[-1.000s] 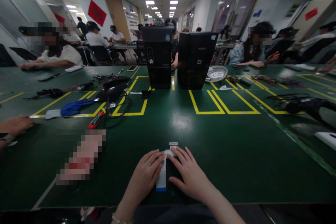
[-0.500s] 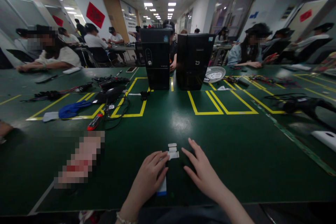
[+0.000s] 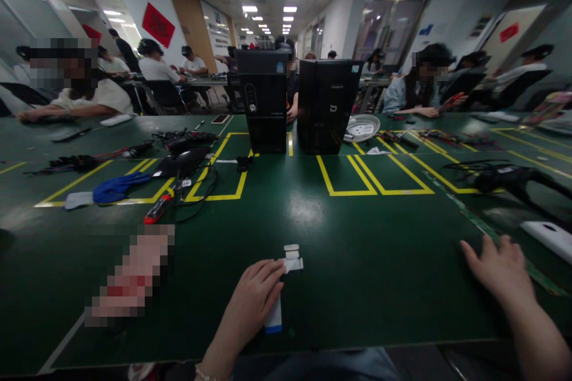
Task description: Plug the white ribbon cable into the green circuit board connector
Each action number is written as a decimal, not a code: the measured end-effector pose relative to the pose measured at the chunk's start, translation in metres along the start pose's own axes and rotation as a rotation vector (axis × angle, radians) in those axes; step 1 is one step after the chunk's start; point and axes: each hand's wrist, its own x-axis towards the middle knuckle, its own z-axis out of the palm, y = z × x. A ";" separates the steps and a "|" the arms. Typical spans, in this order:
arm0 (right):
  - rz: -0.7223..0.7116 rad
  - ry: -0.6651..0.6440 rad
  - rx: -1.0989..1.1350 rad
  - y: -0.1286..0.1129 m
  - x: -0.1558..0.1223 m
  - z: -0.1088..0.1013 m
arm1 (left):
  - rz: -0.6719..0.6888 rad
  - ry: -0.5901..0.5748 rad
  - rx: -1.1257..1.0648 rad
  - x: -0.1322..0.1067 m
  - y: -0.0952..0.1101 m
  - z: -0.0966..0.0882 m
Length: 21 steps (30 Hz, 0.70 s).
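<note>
Near the table's front edge, my left hand (image 3: 257, 294) lies over a white flat ribbon cable (image 3: 273, 314), its fingers close together and pressing it to the tabletop. The near end of the cable has a blue strip. At the far end, beyond my fingertips, a folded white part with connector-like ends (image 3: 293, 257) shows; the middle of the cable is hidden under my hand. Far to the right, my right hand (image 3: 500, 268) is open, fingers apart and holding nothing, over the table beside a green strip.
Two black computer towers (image 3: 266, 107) stand ahead. On the left lie a blue glove (image 3: 118, 187), a red-and-black screwdriver (image 3: 158, 208), cables and a blurred-out patch. To the right are a white device (image 3: 547, 238), a black cabled item (image 3: 504, 181) and a round basket (image 3: 361, 128). People sit beyond.
My right hand has moved from beside the ribbon cable far to the right. My left hand has stayed on the cable. The view has shifted slightly.
</note>
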 end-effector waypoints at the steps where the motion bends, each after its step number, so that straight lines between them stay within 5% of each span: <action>1: 0.018 -0.013 -0.004 0.006 0.005 0.001 | 0.001 0.005 0.005 0.000 0.000 0.000; 11: 0.055 -0.091 -0.036 0.024 0.020 0.010 | 0.008 -0.005 0.016 0.001 0.000 0.001; 17: -0.129 -0.072 -0.008 0.043 0.011 0.025 | 0.012 -0.019 0.010 0.002 0.000 -0.001; 21: -0.308 -0.053 0.034 0.032 -0.017 0.029 | 0.013 -0.009 0.010 0.002 -0.001 0.000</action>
